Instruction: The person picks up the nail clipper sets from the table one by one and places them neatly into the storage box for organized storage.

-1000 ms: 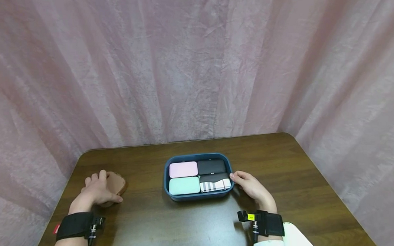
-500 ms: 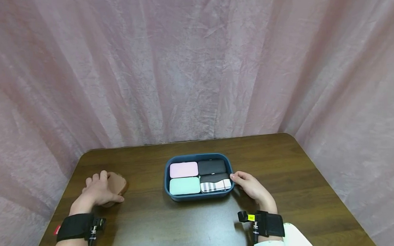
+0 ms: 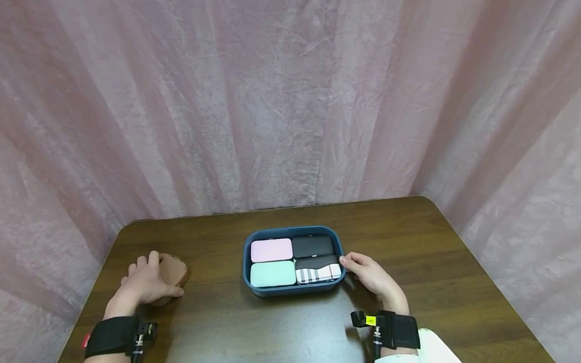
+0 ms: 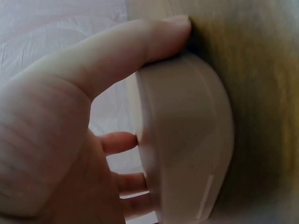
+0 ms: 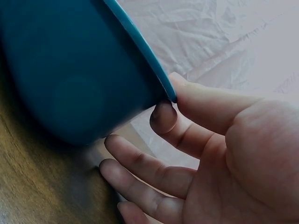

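At the left of the table in the head view, my left hand point(image 3: 140, 282) grips a tan case point(image 3: 173, 270) with rounded corners. The left wrist view has the thumb along one side of the tan case point(image 4: 187, 126) and the fingertips against its other side. My right hand point(image 3: 371, 276) pinches the right rim of a dark blue bin point(image 3: 296, 290) between thumb and index finger; its other fingers are apart from the bin wall point(image 5: 70, 70). Inside the bin lie a pink case point(image 3: 271, 250), a mint case point(image 3: 273, 274), a black case point(image 3: 312, 246) and a black-and-plaid case point(image 3: 318, 273).
The bin stands upright near the middle of the brown wooden table point(image 3: 259, 336). A pink curtain point(image 3: 276, 94) hangs behind the table's far edge and along both sides. Each wrist wears a black strap with a small camera.
The left hand and the tan case have shifted very slightly to the right. The right hand stays on the bin's rim, with no visible movement.
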The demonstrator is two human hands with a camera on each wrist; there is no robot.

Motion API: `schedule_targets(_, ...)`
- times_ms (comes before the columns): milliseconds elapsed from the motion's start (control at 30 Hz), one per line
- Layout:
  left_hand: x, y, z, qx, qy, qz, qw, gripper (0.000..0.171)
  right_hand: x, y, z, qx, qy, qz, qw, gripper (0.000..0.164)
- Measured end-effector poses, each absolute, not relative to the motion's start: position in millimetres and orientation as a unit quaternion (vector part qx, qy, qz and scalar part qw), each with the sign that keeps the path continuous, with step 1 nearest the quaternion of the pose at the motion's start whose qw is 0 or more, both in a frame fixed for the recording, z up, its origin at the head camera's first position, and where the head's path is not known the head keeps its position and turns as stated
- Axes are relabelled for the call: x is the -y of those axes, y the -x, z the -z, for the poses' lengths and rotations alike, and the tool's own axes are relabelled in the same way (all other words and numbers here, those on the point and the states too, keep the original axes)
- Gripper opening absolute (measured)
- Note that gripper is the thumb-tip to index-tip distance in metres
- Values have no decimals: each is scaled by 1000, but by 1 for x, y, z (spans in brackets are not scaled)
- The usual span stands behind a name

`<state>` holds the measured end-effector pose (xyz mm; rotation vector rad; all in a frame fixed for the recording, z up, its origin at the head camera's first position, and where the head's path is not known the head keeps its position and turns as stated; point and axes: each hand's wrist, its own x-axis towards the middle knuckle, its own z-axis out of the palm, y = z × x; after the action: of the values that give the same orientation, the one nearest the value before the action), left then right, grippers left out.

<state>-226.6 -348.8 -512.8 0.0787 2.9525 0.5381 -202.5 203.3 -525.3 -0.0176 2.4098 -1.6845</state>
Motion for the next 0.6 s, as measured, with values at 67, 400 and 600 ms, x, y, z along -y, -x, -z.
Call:
schedule_targets(67,348,225,516,-980,-24,-187,64,122,-204,202,525,-816,5,570,99,31)
schedule_targets(400,340,217,529,-973,-5,-230,23,124,-204,203,526,-819,3,565,100,31)
schedule_targets(600,329,216,526,-973,-12,-230,23,141,-204,203,527,-821,0,562,103,31)
